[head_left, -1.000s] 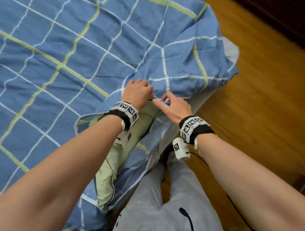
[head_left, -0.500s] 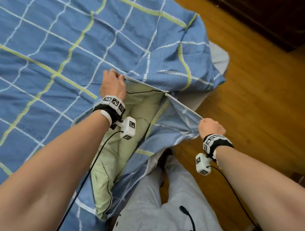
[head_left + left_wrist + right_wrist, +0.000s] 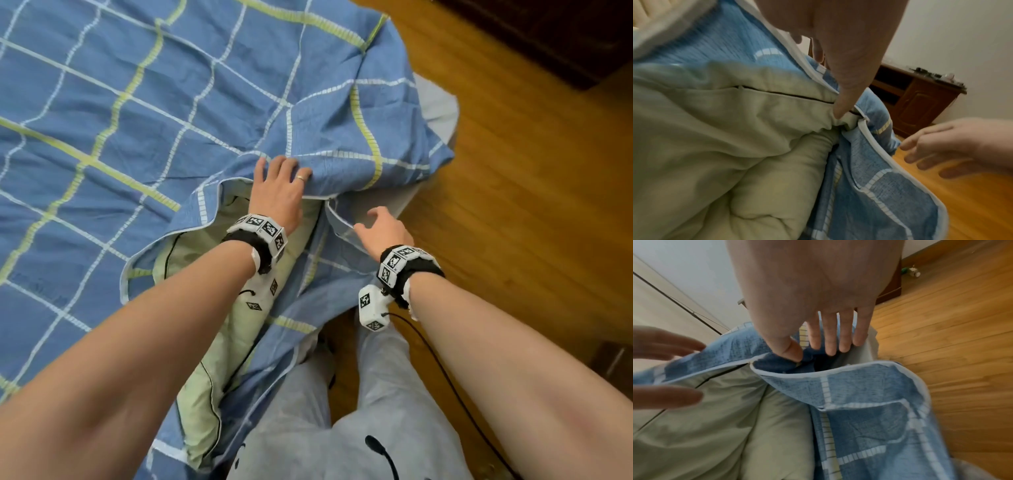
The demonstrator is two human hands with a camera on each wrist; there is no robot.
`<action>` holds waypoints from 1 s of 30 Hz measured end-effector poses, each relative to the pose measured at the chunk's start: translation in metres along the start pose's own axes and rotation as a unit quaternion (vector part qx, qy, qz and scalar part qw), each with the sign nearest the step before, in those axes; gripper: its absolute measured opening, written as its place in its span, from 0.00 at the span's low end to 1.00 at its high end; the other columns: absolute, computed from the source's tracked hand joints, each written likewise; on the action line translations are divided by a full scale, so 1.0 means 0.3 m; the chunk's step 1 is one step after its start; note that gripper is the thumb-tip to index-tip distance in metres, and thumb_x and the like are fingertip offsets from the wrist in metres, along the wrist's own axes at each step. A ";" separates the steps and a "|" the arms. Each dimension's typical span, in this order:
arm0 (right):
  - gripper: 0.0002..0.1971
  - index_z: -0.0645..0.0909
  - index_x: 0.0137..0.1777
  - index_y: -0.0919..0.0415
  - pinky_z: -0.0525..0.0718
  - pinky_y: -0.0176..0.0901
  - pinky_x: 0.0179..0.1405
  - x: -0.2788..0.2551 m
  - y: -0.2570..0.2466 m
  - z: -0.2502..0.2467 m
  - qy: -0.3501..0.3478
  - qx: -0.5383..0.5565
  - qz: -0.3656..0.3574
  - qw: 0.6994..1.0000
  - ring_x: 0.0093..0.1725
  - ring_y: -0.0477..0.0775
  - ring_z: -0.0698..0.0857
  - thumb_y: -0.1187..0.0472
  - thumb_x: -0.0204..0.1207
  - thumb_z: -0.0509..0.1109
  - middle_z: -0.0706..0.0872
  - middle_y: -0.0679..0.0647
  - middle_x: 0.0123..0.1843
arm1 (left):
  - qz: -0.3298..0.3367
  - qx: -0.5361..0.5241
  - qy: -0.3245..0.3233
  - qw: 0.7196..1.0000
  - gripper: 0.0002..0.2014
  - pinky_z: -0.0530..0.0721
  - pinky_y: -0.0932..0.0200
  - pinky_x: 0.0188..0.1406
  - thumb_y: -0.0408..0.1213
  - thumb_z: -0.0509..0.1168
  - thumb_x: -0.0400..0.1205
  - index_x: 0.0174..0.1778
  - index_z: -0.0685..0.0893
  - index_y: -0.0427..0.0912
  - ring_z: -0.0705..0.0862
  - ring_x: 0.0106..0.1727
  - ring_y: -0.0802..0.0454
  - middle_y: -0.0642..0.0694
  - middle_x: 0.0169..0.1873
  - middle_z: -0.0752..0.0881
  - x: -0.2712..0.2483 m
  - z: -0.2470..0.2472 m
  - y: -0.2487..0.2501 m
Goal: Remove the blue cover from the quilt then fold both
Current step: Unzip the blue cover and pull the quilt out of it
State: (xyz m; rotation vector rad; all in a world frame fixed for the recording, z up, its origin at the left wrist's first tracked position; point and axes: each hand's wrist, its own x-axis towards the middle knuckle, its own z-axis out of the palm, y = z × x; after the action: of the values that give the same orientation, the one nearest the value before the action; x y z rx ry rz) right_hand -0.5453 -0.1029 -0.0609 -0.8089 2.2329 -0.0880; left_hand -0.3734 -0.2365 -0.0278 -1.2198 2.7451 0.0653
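The blue checked cover (image 3: 171, 120) lies spread over the bed. Its opening gapes near me and the pale green quilt (image 3: 205, 342) shows inside. My left hand (image 3: 279, 186) lies on the upper edge of the opening with straight, spread fingers. In the left wrist view its thumb (image 3: 840, 105) presses the quilt (image 3: 725, 146) just inside the white-piped edge. My right hand (image 3: 378, 226) hovers at the lower flap, fingers loose and holding nothing. In the right wrist view its thumb tip (image 3: 793, 353) touches the cover (image 3: 859, 402) at the end of the opening.
The bed's corner (image 3: 435, 102) juts out beyond the cover at right. Wooden floor (image 3: 531, 205) runs along the right side, with a dark wooden cabinet (image 3: 920, 100) against the wall. My legs in grey trousers (image 3: 359, 428) stand against the bed's edge.
Half a second ago both hands gripped the opening's edges and pulled them apart. Now the right hand has let go and moved back left; the left hand has opened and shifted right.
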 end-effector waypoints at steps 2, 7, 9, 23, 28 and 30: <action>0.30 0.77 0.69 0.42 0.82 0.53 0.61 0.045 -0.023 0.015 -0.061 0.002 -0.014 0.998 0.64 0.59 0.83 0.32 0.67 0.65 0.85 0.52 0.66 | 0.004 0.013 -0.034 0.999 0.31 0.65 0.41 0.73 0.35 0.70 0.69 0.71 0.74 0.47 0.73 0.67 0.39 0.43 0.64 0.76 0.034 0.020 0.022; 0.45 0.72 0.75 0.57 0.77 0.59 0.66 0.140 -0.121 0.075 -0.099 -0.015 -0.056 0.993 0.71 0.66 0.75 0.26 0.66 0.69 0.79 0.60 0.71 | -0.032 -0.030 -0.086 0.995 0.14 0.75 0.46 0.38 0.36 0.61 0.83 0.64 0.79 0.48 0.82 0.54 0.37 0.42 0.52 0.81 0.133 0.022 0.022; 0.37 0.76 0.69 0.60 0.79 0.57 0.63 0.170 -0.169 0.066 -0.063 0.009 -0.061 0.996 0.69 0.67 0.77 0.32 0.71 0.70 0.81 0.62 0.68 | -0.025 -0.034 -0.094 0.995 0.09 0.71 0.49 0.34 0.38 0.59 0.85 0.59 0.80 0.47 0.84 0.52 0.37 0.43 0.49 0.84 0.168 0.005 0.027; 0.22 0.84 0.54 0.62 0.77 0.53 0.48 0.379 -0.228 -0.275 -0.158 -0.067 -0.201 0.964 0.55 0.69 0.85 0.46 0.86 0.54 0.87 0.65 0.55 | -0.217 -0.103 -0.044 0.970 0.14 0.73 0.51 0.38 0.48 0.57 0.86 0.40 0.81 0.48 0.83 0.52 0.39 0.43 0.45 0.85 0.387 -0.207 0.017; 0.25 0.81 0.40 0.57 0.74 0.49 0.43 0.336 -0.182 -0.306 -0.157 -0.068 -0.252 0.953 0.50 0.66 0.85 0.41 0.86 0.52 0.88 0.61 0.48 | -0.268 -0.093 0.026 0.959 0.04 0.75 0.49 0.32 0.32 0.67 0.75 0.42 0.80 0.43 0.83 0.37 0.36 0.40 0.34 0.83 0.326 -0.265 0.055; 0.27 0.84 0.41 0.58 0.75 0.49 0.42 0.315 -0.163 -0.297 -0.134 -0.055 -0.263 0.954 0.50 0.66 0.85 0.39 0.85 0.53 0.88 0.61 0.48 | -0.237 -0.100 0.031 0.966 0.09 0.75 0.53 0.25 0.39 0.69 0.75 0.32 0.77 0.44 0.82 0.27 0.36 0.41 0.23 0.81 0.253 -0.262 0.097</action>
State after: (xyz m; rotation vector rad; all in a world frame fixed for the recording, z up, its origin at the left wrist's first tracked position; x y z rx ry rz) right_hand -0.6289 -0.2120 -0.0418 -1.3756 1.7339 -0.0995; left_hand -0.4537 -0.2804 0.0388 -1.9300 2.4601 0.2617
